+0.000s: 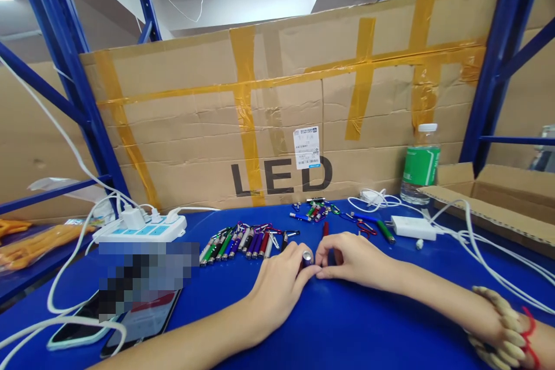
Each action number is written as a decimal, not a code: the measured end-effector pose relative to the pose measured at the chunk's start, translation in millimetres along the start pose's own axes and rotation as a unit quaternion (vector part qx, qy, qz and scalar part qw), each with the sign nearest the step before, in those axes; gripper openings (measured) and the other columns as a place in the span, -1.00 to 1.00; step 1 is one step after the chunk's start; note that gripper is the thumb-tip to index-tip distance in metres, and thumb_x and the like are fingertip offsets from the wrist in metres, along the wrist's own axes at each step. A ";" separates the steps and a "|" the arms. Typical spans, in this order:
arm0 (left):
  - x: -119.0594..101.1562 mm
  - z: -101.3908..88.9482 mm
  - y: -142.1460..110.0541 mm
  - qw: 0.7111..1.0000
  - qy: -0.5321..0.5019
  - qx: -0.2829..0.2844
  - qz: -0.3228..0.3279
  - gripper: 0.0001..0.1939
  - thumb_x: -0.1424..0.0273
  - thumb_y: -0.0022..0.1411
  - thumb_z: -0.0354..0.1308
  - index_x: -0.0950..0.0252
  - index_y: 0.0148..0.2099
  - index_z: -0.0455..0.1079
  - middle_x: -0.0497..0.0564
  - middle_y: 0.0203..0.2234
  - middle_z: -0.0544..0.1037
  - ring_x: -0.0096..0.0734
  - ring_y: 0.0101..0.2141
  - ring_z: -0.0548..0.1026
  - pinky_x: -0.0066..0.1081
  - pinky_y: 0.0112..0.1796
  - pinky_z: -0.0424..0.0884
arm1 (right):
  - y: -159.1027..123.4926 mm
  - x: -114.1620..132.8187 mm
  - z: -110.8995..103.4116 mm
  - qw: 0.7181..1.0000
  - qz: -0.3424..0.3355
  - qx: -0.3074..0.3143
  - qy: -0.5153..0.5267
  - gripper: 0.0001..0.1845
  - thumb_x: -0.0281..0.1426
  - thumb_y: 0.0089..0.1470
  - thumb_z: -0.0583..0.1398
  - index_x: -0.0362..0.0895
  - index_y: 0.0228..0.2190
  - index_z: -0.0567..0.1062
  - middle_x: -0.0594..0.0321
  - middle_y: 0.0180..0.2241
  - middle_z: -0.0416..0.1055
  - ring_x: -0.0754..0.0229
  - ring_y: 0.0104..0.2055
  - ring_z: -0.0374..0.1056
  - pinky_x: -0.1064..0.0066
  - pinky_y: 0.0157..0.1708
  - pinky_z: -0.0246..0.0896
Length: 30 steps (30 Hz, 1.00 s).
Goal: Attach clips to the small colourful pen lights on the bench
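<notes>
My left hand (pixel 281 280) is closed around a small dark purple keychain flashlight (pixel 307 257), its round silver end facing up toward me. My right hand (pixel 355 257) meets it at the left thumb, with thumb and fingers pinched together; whatever is between them is hidden. Just beyond the left hand lies a row of keychain flashlights (pixel 236 244) in green, blue, purple, red, black and silver, with clips at their far ends. Behind the right hand is a red tube (pixel 325 229), partly hidden. Farther back lies a pile of coloured clips and small parts (pixel 318 210).
A white power strip (pixel 143 229) and two phones (pixel 145 315) lie at left among cables. At right are a green flashlight (pixel 385 232), a white adapter (pixel 413 228), a labelled bottle (pixel 420 166) and an open carton (pixel 498 202). A cardboard sheet (pixel 191 150) closes the back.
</notes>
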<state>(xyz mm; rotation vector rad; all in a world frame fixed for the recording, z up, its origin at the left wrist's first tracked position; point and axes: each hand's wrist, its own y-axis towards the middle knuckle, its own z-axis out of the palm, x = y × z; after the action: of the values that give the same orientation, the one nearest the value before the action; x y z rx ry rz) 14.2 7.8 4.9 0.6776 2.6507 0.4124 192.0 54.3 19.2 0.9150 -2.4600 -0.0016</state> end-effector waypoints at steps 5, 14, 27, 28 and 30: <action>0.5 1.0 0.2 0.998 0.057 0.014 -0.016 -0.84 0.29 0.28 -0.11 0.23 -0.22 0.22 -0.04 -0.25 0.40 -0.36 -0.34 0.46 -0.44 -0.42 0.32 | -0.7 -5.8 7.5 0.997 -0.013 -0.023 0.073 -0.82 -0.26 -0.10 0.21 -0.11 -0.47 0.51 0.32 -0.49 0.44 0.35 -0.56 0.24 0.54 -0.57 0.08; -4.0 -2.2 0.0 0.990 0.118 0.067 -0.028 -0.75 0.28 0.32 -0.24 0.25 -0.12 0.19 0.01 -0.29 0.51 -0.24 -0.32 0.51 -0.43 -0.47 0.33 | -8.2 5.7 12.3 0.945 -0.047 -0.185 0.265 -0.78 -0.25 -0.09 0.23 -0.17 -0.46 0.49 0.27 -0.46 0.38 0.42 -0.66 0.22 0.53 -0.66 0.13; -2.0 -0.5 -2.1 0.989 0.146 0.034 0.008 -0.76 0.28 0.32 -0.25 0.26 -0.15 0.19 -0.01 -0.45 0.55 -0.29 -0.46 0.53 -0.48 -0.54 0.29 | -11.3 13.1 12.8 0.934 -0.078 -0.124 0.325 -0.74 -0.23 -0.08 0.22 -0.20 -0.53 0.43 0.27 -0.43 0.32 0.45 -0.65 0.23 0.55 -0.67 0.16; -1.6 -0.2 -2.0 0.989 0.146 0.026 0.007 -0.76 0.29 0.32 -0.25 0.26 -0.14 0.18 -0.02 -0.47 0.55 -0.29 -0.47 0.52 -0.48 -0.56 0.28 | -11.3 13.3 11.0 0.939 -0.064 -0.133 0.309 -0.74 -0.22 -0.05 0.19 -0.19 -0.49 0.45 0.25 -0.42 0.34 0.44 -0.65 0.23 0.55 -0.66 0.17; -1.9 0.2 -2.7 0.987 0.156 0.004 0.019 -0.77 0.30 0.32 -0.24 0.27 -0.11 0.16 -0.04 -0.51 0.53 -0.32 -0.52 0.51 -0.49 -0.59 0.26 | -9.9 10.1 5.7 0.945 -0.028 -0.180 0.273 -0.71 -0.19 0.00 0.13 -0.18 -0.41 0.46 0.24 -0.44 0.37 0.41 -0.63 0.24 0.54 -0.65 0.17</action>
<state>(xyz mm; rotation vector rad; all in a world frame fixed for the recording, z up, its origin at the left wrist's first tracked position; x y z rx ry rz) 14.8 4.7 4.3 0.7187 2.9374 0.5607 188.9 39.4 17.1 0.7058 -1.8380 -0.1860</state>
